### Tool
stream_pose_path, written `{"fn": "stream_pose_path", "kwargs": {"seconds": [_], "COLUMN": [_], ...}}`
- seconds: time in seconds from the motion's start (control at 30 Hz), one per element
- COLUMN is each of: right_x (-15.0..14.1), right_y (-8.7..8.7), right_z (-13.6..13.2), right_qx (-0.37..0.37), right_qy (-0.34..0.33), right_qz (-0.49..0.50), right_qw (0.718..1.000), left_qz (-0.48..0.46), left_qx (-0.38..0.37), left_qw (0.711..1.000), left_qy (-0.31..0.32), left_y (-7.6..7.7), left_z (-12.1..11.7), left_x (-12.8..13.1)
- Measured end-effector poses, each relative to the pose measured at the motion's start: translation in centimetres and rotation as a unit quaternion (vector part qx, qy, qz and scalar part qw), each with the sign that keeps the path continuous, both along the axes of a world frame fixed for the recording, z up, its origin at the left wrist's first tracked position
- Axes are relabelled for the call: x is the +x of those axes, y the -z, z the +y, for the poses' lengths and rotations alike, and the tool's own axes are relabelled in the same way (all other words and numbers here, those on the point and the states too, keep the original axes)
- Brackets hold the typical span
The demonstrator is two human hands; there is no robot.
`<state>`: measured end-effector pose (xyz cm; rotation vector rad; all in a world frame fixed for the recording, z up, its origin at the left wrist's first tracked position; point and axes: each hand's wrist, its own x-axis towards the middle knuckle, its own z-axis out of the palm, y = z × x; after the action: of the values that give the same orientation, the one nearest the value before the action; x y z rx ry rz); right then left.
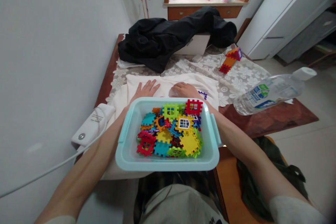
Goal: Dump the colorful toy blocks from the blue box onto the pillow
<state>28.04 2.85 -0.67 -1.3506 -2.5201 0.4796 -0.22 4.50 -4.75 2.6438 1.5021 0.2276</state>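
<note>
My left hand (147,88) lies flat on a white cloth (164,79), fingers spread and holding nothing. To its right, my right hand (185,90) rests on the same cloth with its fingers bent inward; whatever is under them, if anything, is hidden. A purple notched piece (202,95) lies by the right wrist. Nearer to me, between my forearms, is a light blue plastic basket (168,165). Inside are several notched building pieces: a yellow window piece (184,123), a red window piece (194,107), a green one (170,111) and a plain yellow one (189,142).
Black clothing (157,38) is heaped at the table's far end, partly over a white box (194,44). A joined orange-and-red block build (230,60) sits on the floral tablecloth (244,73). A clear bottle (273,91) stands right; a corded white power strip (93,124) lies left.
</note>
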Motion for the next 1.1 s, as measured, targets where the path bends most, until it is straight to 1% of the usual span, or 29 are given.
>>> {"fn": "stream_pose_path", "kwargs": {"seconds": [0.07, 0.17, 0.23, 0.37, 0.5, 0.6, 0.67, 0.83, 0.93, 1.0, 1.03, 1.07, 1.1], "right_x": [1.3, 4.1, 5.9, 8.3, 9.0, 9.1, 9.0, 8.7, 8.3, 7.8, 7.4, 6.9, 6.4], "right_y": [-0.8, -1.7, -2.2, -3.1, -3.6, -3.6, -3.5, -2.8, -2.2, -2.2, -2.2, -2.4, -2.7], "right_z": [0.5, 1.3, 1.7, 1.9, 1.8, 1.8, 1.8, 1.9, 2.2, 2.3, 2.3, 2.1, 1.9], "right_qx": [0.023, 0.037, 0.019, -0.042, -0.128, -0.134, -0.13, -0.11, -0.085, -0.06, -0.049, -0.046, -0.051], "right_qy": [0.06, 0.153, 0.177, 0.184, 0.151, 0.129, 0.117, 0.108, 0.086, 0.072, 0.069, 0.066, 0.058], "right_qz": [-0.026, -0.116, -0.166, -0.182, -0.216, -0.241, -0.24, -0.178, -0.098, 0.001, 0.068, 0.147, 0.236], "right_qw": [0.998, 0.981, 0.97, 0.965, 0.956, 0.953, 0.955, 0.972, 0.988, 0.996, 0.994, 0.986, 0.969], "left_qz": [0.026, 0.075, 0.096, 0.097, 0.081, 0.061, 0.05, 0.041, 0.047, 0.051, 0.053, 0.056, 0.06], "left_qx": [-0.003, -0.012, -0.017, -0.016, -0.021, -0.028, -0.031, -0.027, -0.029, -0.03, -0.031, -0.031, -0.031], "left_qw": [1.0, 0.997, 0.995, 0.995, 0.996, 0.997, 0.998, 0.998, 0.998, 0.998, 0.998, 0.998, 0.997], "left_qy": [-0.001, -0.016, -0.023, -0.025, -0.023, -0.023, -0.024, -0.025, -0.02, -0.021, -0.022, -0.024, -0.026], "left_y": [-0.2, -0.6, -0.9, -1.3, -1.4, -1.5, -1.6, -1.8, -1.7, -1.6, -1.5, -1.4, -1.3], "left_z": [0.2, 0.4, 0.4, 0.1, 0.0, -0.1, -0.3, -0.7, -0.6, -0.4, -0.2, -0.1, -0.1], "left_x": [-0.1, 0.2, 0.4, 0.6, 0.6, 0.6, 0.6, 0.9, 0.8, 0.8, 0.7, 0.7, 0.6]}}
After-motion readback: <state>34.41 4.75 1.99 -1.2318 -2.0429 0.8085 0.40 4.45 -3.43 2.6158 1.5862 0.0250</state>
